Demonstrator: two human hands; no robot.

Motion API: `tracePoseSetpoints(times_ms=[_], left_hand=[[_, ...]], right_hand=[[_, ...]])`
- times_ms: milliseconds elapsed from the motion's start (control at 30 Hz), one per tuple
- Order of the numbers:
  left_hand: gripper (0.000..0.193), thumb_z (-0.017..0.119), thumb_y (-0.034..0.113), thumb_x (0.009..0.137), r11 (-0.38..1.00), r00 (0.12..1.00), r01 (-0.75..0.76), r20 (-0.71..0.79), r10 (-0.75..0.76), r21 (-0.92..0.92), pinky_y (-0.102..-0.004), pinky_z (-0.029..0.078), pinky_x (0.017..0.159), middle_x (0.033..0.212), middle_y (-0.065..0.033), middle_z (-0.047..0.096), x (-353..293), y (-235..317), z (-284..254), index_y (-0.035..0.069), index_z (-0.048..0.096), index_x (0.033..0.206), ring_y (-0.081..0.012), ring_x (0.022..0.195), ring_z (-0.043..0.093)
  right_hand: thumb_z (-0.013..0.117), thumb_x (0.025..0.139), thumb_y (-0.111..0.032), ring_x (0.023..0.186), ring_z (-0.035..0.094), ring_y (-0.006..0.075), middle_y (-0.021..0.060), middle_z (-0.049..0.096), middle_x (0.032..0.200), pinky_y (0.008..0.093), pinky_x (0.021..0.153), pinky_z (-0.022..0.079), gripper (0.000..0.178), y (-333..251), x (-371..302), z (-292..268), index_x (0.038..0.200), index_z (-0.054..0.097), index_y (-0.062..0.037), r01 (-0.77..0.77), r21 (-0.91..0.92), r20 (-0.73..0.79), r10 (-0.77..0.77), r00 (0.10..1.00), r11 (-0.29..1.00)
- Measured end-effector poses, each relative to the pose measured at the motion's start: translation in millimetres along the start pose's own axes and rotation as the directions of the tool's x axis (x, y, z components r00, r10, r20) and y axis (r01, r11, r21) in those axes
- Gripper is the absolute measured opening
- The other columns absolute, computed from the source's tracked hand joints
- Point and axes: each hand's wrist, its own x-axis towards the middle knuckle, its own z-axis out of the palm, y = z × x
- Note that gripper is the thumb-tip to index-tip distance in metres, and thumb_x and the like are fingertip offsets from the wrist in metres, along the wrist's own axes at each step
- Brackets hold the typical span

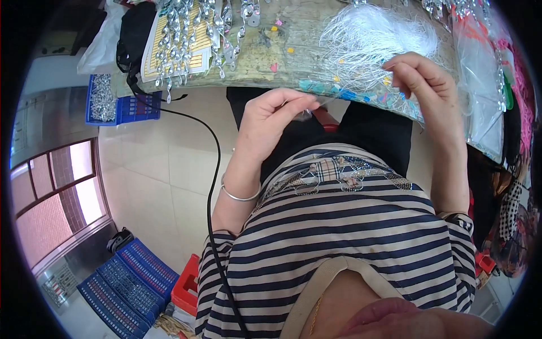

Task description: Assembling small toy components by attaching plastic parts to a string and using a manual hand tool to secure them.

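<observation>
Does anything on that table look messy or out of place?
The white strings: they lie in a loose heap that looks tangled, strands straying toward the front edge of the table. At the left, one of the silver twisted strands dangles past that edge. Untidy, though perhaps just how they're kept.

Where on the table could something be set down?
The table's middle, between silver strands and white threads, is mostly bare, barring small coloured bits. Crowded: the left, under strands, and the right, under threads and clear plastic.

the person (344, 243) wears a navy-and-beige striped top (327, 220), black trousers (384, 133), a silver bangle (240, 199) and a gold chain (315, 313).
</observation>
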Motion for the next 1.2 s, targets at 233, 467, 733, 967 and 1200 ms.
tracePoseSetpoints(times_ms=[233, 467, 733, 967, 1200], left_hand=[[0.014, 0.061, 0.006, 0.086, 0.995, 0.996, -0.092, -0.015, 0.093, 0.024, -0.0197, 0.048, 0.068, 0.088, -0.0093, 0.07, 14, 34, 29, -0.001, 0.068, 0.097, -0.0103, 0.079, 0.064], [0.013, 0.063, 0.009, 0.086, 0.989, 0.998, 0.064, 0.033, -0.06, -0.136, -0.0206, 0.051, 0.064, 0.075, -0.0048, 0.066, 10, 23, 27, 0.0, 0.068, 0.094, -0.008, 0.068, 0.061], [0.012, 0.063, 0.009, 0.086, 0.99, 0.999, 0.037, 0.017, -0.035, -0.14, -0.0206, 0.051, 0.064, 0.075, -0.0047, 0.066, 8, 13, 24, -0.001, 0.068, 0.092, -0.008, 0.068, 0.06], [0.012, 0.062, 0.008, 0.087, 0.988, 1.0, 0.009, 0.009, -0.008, -0.157, -0.0216, 0.051, 0.064, 0.075, -0.0057, 0.066, 8, 13, 27, -0.002, 0.068, 0.091, -0.0091, 0.067, 0.061], [0.014, 0.061, 0.006, 0.087, 0.982, 0.993, 0.089, 0.097, -0.074, -0.169, -0.0237, 0.051, 0.072, 0.081, -0.0095, 0.068, 4, 19, 27, -0.003, 0.067, 0.094, -0.0132, 0.075, 0.064]], right_hand=[[0.062, 0.085, -0.004, 0.081, 0.055, 0.0102, 0.0038, 0.059, 0.085, 0.0222, 0.069, 0.043, 0.009, -8, 14, 44, 0.092, 0.066, -0.0004, 0.302, -0.078, 0.107, -0.293, 0.95, 0.95], [0.062, 0.085, -0.005, 0.081, 0.054, 0.0096, 0.0021, 0.057, 0.086, 0.023, 0.071, 0.043, 0.008, 0, 18, 40, 0.09, 0.066, -0.0011, 0.197, -0.044, 0.091, -0.192, 0.977, 0.979], [0.056, 0.092, -0.017, 0.075, 0.047, 0.0055, -0.0019, 0.057, 0.088, 0.0187, 0.07, 0.038, 0.017, 11, 19, 39, 0.095, 0.066, -0.0037, 0.034, 0.201, 0.036, -0.042, 0.998, 0.979], [0.057, 0.092, -0.02, 0.078, 0.048, 0.0044, -0.0024, 0.06, 0.091, 0.0203, 0.07, 0.039, 0.02, 5, 11, 55, 0.1, 0.064, -0.0033, -0.141, 0.261, 0.126, 0.111, 0.986, 0.955], [0.064, 0.086, -0.012, 0.082, 0.054, 0.0072, -0.0007, 0.061, 0.087, 0.0223, 0.076, 0.042, 0.01, 7, 17, 57, 0.091, 0.066, -0.0028, -0.158, 0.374, 0.199, 0.087, 0.976, 0.914]])
